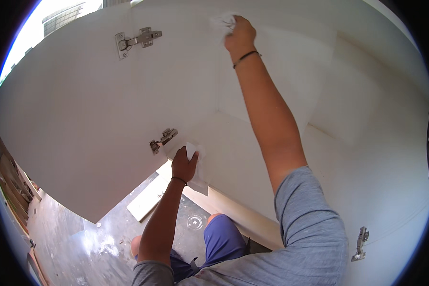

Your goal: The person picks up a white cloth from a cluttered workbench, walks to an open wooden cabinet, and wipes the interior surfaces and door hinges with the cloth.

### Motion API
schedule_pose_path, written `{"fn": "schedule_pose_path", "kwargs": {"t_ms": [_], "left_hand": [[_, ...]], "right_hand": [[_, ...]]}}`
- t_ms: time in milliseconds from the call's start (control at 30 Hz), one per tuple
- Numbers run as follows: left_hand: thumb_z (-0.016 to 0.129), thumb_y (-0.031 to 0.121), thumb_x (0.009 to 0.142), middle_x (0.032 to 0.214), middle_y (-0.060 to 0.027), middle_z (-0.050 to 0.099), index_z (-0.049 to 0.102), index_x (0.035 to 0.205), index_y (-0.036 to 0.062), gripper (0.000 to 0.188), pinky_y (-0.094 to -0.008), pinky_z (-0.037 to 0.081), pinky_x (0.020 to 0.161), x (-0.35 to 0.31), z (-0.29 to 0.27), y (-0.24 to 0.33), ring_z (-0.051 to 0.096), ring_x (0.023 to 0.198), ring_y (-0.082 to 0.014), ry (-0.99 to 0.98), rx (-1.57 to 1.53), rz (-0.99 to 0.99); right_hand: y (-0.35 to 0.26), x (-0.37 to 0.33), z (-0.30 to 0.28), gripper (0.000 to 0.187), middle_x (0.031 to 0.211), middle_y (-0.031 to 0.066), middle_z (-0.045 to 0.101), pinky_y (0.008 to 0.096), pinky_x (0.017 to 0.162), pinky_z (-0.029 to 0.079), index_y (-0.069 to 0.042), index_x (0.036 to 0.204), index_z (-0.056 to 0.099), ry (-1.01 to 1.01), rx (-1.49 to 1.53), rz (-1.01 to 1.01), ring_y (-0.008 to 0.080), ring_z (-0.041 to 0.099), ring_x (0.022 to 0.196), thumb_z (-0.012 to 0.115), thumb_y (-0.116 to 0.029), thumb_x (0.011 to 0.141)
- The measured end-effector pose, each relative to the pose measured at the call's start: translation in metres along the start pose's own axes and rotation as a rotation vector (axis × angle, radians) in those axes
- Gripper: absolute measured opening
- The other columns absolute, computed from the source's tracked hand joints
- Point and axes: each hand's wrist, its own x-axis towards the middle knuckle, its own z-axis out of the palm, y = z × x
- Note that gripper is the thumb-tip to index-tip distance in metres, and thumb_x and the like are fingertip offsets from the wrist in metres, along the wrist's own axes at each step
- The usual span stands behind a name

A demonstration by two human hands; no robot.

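My right hand (241, 36) reaches up inside a white cabinet (271, 71) and presses a crumpled white cloth (222, 21) against the inner surface near the top. Its fingers are closed on the cloth, partly blurred. Lower down, my left hand (184, 165) grips a thin white sheet (201, 183), perhaps paper or cloth, at the cabinet's front bottom edge. Part of that sheet shows above the thumb, and the rest hangs below the hand. To the left the cabinet door (71, 119) stands swung out, joined by an upper metal hinge (136, 40) and a lower metal hinge (163, 140).
Another metal hinge (361, 244) is fixed to a white panel at the lower right. Below lies a grey, stained floor (81, 238) with a pale board (150, 198) on it. Wooden pieces (14, 176) lean at the far left. My knees are close under the cabinet's front edge.
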Motion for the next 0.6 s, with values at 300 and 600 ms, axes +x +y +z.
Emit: {"fn": "schedule_pose_path", "kwargs": {"t_ms": [300,600], "left_hand": [[0.058,0.03,0.08,0.084,-0.0163,0.054,0.052,0.087,0.0028,0.029,-0.0436,0.044,0.07,-0.001,-0.004,0.006,0.054,0.08,-0.0339,0.019,-0.014,-0.018],[0.06,0.025,0.078,0.086,-0.0165,0.056,0.055,0.09,0.0027,0.026,-0.0427,0.045,0.071,-0.006,-0.01,0.012,0.055,0.081,-0.0344,0.045,-0.078,-0.002]], "right_hand": [[0.03,0.081,-0.026,0.03,0.114,0.0181,0.051,0.0392,0.085,0.042,0.003,0.108,0.052,0.076,-0.745,-1.088,0.0271,0.053,0.099,0.054,-0.01,0.081],[0.066,0.123,-0.036,0.03,0.115,0.0102,0.057,0.041,0.095,0.036,0.0,0.098,0.062,-0.291,-1.884,-1.507,0.0278,0.048,0.111,0.049,-0.003,0.071]]}}
